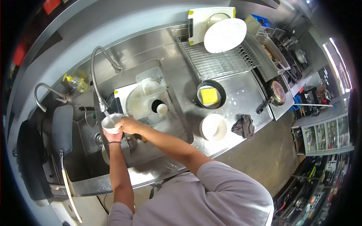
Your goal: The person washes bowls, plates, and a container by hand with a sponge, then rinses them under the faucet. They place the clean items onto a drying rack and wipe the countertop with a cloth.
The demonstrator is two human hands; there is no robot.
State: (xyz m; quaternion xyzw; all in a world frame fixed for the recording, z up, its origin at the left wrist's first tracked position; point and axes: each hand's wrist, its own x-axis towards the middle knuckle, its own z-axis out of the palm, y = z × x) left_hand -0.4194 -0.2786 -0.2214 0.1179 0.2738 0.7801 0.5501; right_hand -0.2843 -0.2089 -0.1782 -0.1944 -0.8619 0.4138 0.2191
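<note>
Over the sink [85,158], the left hand [112,136] cups a small white bowl [111,123] from below, fingers curled around it, right under the hose tap's spray head [103,106]. The right hand [129,125] lies closed over the bowl's rim. In the basin beside it sit a clear plastic container [151,81] and a pan. On the steel table [241,94] rest a dark pan holding a yellow sponge [209,96], a white plate [213,127] and a grey cloth [244,126]

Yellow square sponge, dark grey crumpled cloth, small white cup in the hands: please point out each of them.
Yellow square sponge [209,96], head view, middle of its top face.
Dark grey crumpled cloth [244,126], head view, centre of its folds.
Small white cup [111,124], head view, outer wall below the rim.
</note>
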